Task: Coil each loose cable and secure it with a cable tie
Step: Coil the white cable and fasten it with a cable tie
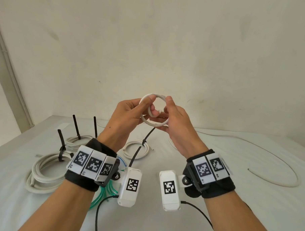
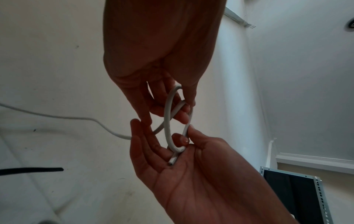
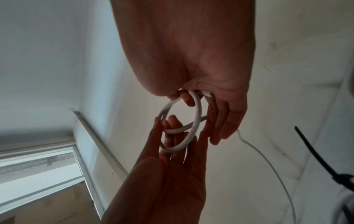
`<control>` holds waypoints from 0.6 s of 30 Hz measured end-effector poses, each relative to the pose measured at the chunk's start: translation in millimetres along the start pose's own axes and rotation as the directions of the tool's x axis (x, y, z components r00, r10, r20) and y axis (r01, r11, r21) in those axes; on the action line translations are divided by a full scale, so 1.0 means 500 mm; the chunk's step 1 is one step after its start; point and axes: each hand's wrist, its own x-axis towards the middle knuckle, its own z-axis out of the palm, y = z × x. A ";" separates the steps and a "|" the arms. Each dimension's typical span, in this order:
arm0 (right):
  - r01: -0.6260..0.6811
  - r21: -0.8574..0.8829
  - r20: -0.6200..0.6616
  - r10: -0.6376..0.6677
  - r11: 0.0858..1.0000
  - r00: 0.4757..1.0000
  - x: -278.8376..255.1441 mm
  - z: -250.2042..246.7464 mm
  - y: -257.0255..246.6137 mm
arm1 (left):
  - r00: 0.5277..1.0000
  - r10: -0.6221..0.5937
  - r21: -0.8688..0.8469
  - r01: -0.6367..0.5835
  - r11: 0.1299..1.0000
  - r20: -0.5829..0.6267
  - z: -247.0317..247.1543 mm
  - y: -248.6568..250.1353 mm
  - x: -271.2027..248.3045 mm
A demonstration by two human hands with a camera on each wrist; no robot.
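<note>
Both hands raised above the worktop (image 1: 213, 214), left hand (image 1: 125, 114) and right hand (image 1: 176, 120) pinching one small loop of white cable (image 1: 154, 124).

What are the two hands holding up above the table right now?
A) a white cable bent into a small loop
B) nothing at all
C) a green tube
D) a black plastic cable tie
A: the left hand and right hand both grip a white cable loop raised over the table.
</note>
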 end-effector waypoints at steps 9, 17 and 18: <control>0.060 -0.012 -0.076 -0.061 0.998 0.995 0.011 -0.004 0.020 | 0.981 -0.185 -0.032 0.187 0.982 0.051 0.017 -0.001 -0.003; 0.057 0.078 -0.056 -0.053 0.995 0.997 0.005 0.011 0.016 | 0.966 -0.257 0.052 0.255 0.966 0.032 0.013 0.000 0.000; 0.067 0.084 -0.051 -0.062 0.994 0.997 0.003 0.014 0.012 | 0.967 -0.250 0.057 0.247 0.967 0.046 0.011 0.003 -0.001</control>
